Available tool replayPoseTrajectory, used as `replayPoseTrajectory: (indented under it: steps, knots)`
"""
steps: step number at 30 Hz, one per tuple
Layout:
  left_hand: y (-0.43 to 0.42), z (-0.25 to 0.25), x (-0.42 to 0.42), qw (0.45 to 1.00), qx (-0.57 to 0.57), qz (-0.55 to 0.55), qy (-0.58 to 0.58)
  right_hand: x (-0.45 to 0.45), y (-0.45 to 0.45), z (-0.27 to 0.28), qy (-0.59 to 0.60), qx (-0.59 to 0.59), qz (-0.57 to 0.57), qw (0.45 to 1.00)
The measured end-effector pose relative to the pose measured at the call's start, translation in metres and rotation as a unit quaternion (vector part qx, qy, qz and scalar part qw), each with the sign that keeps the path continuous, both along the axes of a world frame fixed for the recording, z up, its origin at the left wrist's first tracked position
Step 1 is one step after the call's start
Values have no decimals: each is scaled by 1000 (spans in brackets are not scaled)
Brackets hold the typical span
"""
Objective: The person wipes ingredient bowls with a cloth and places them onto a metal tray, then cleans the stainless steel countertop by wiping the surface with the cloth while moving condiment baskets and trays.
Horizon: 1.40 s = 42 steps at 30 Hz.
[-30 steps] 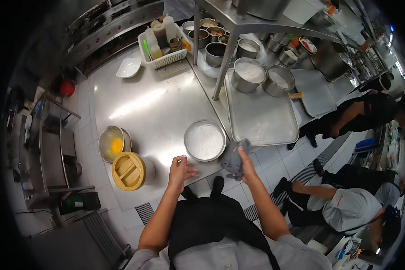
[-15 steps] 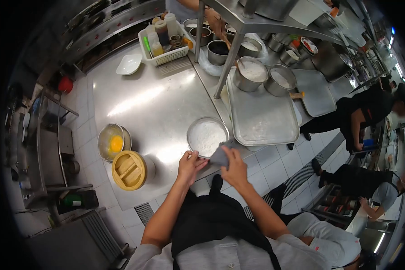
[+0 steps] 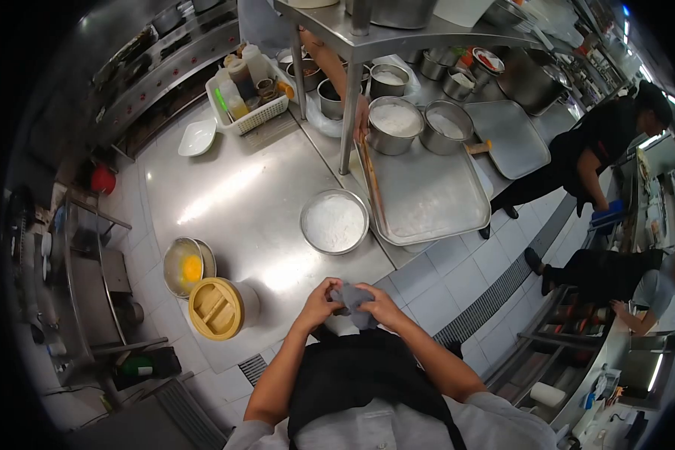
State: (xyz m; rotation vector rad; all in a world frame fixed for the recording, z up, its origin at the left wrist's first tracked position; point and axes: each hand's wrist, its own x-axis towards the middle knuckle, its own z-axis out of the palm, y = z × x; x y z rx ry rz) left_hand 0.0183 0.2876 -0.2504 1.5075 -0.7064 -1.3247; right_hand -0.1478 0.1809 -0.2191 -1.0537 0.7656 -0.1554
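Note:
Close in front of my apron, a crumpled grey cloth [image 3: 357, 301] is between my two hands. My left hand [image 3: 319, 305] pinches its left side, and my right hand [image 3: 382, 307] is closed on its right side. Beyond them a round metal bowl [image 3: 304, 237] of white powder [image 3: 334, 220], which looks like flour, stands on the steel table [image 3: 255, 206], apart from both hands. To the left is a white tub with a yellow lid [image 3: 216, 309]. Behind it, a metal bowl [image 3: 175, 264] holds a yolk-coloured egg [image 3: 192, 267].
A co-worker's hand [image 3: 361, 118] touches a wooden stick [image 3: 374, 184] along the metal tray [image 3: 427, 202]. Pots of white powder [image 3: 395, 120] stand at the tray's back. A shelf post [image 3: 347, 120] rises beside it. A basket of bottles [image 3: 259, 116] and white dish [image 3: 197, 138] sit farther back.
Both hands have drawn back from the bowl towards my apron, and the cloth now lies between them. The co-worker's hand has moved to the tray with the wooden stick.

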Motion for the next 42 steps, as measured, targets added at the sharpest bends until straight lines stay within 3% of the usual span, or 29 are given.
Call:
replayPoseTrajectory:
  steps: [2,3,5,7,9,10,14,16,17,20,21,23,24,26,27,28,29,33,35,37,38,39,40,42]
  knots:
    - [1,-16,14,991,-19,49,-127,-12,-7,10,17,-133,29,991]
    - [-2,3,17,986,12,164,15,-18,-10,12,13,-130,27,991]
    - [-14,23,33,964,42,263,14,-24,-15,18,34,-356,-25,934]
    - [-28,40,49,949,22,313,31,-13,-11,47,43,-402,-45,914]
    - [-42,50,62,952,22,306,10,4,-5,64,15,-466,-51,883]
    - [-48,49,68,950,31,307,43,17,3,71,31,-442,-63,894]
    - [-64,41,86,962,60,258,60,78,25,25,56,-522,-112,844]
    - [-72,43,89,971,50,231,25,91,30,-9,97,-541,155,821]
    - [-72,43,90,972,51,228,20,87,36,-20,95,-540,150,823]
    - [-75,26,98,978,11,204,51,52,34,-25,-7,-429,17,903]
    - [-74,32,94,978,10,204,50,37,26,-23,2,-428,-5,904]
    - [-73,50,82,963,5,215,161,6,13,-14,51,-442,-58,894]
    - [-73,39,78,959,-1,240,151,-10,5,-8,89,-457,-89,881]
    - [-71,41,67,952,3,266,152,-35,-13,-36,117,-240,-147,952]
    - [-69,44,63,942,5,298,156,-43,-19,-32,114,-237,-153,953]
    - [-67,50,61,937,2,302,175,-48,-27,-18,3,-44,-239,970]
    - [-64,55,58,940,3,297,169,-54,-32,-7,-110,152,-310,932]
    - [-55,109,38,931,2,321,175,-71,-45,25,-201,165,-285,922]
    - [-54,133,28,942,-15,288,172,-69,-58,87,-339,87,-261,900]
    - [-60,148,17,952,-17,255,168,-55,-72,109,-362,54,-293,884]
    - [-63,154,11,959,-12,228,166,-47,-79,115,-253,-195,-305,897]
    - [-67,164,4,966,-6,199,164,-41,-83,119,-122,-427,-299,845]
    - [-75,177,-11,970,-26,175,165,-39,-81,120,-121,-430,-308,840]
    - [-91,193,-28,981,-15,145,130,-40,-68,117,-54,-586,-396,705]
